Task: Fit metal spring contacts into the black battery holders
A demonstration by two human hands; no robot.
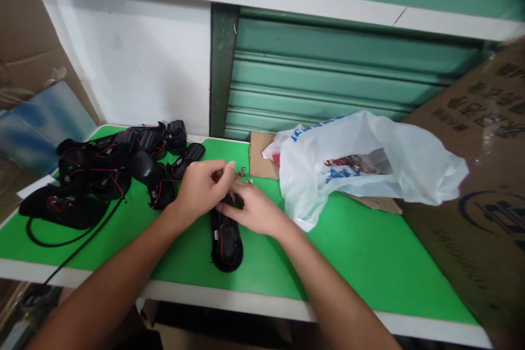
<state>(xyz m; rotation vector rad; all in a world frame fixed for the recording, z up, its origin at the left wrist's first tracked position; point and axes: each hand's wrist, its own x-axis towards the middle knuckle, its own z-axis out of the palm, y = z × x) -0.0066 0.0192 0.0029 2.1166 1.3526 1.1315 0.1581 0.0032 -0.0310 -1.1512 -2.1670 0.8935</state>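
Lying lengthwise on the green bench (369,262), our black oval shell (225,240) shows red wires inside. Our left hand (203,186) curls over its far end, fingers (223,170) nearly closed on small screws (241,174); our right hand (254,210) pinches the shell's top edge.

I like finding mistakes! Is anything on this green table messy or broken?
Nothing looks broken. The black housings with red wires lie in a jumbled heap at the table's left end, and a black cable trails off its front edge. The white plastic bag lies crumpled and slumped on its side.
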